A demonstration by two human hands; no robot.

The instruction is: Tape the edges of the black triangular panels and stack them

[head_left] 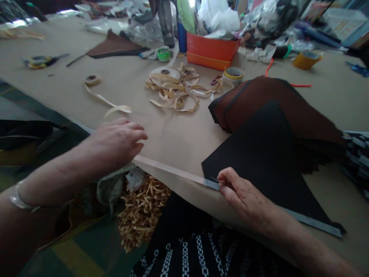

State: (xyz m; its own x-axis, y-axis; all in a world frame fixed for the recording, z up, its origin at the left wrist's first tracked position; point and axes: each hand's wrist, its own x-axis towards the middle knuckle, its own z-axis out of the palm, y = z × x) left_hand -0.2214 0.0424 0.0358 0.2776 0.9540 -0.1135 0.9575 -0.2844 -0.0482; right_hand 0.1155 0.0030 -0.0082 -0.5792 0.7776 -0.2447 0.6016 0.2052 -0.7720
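A pale adhesive tape strip (173, 169) runs along the table's front edge and onto the border of a black fabric piece (256, 150). My right hand (245, 196) is closed in a pinch on this strip by the fabric's left corner. A thin dark sliver juts from its fingertips, too small to name. Above the strip's left end hovers my left hand (118, 142), slightly blurred, its fingers bent and apart with nothing visible between them. Just behind it curls the loose end of tape from a small roll (92, 79).
Brown fabric pieces (288, 104) are stacked behind the black one. Tangled tan paper ribbon (184, 92) lies mid-table, near an orange box (211, 52) and a tape roll (233, 75). Snips (43, 60) rest far left. Below the edge is a heap of tan scraps (144, 215).
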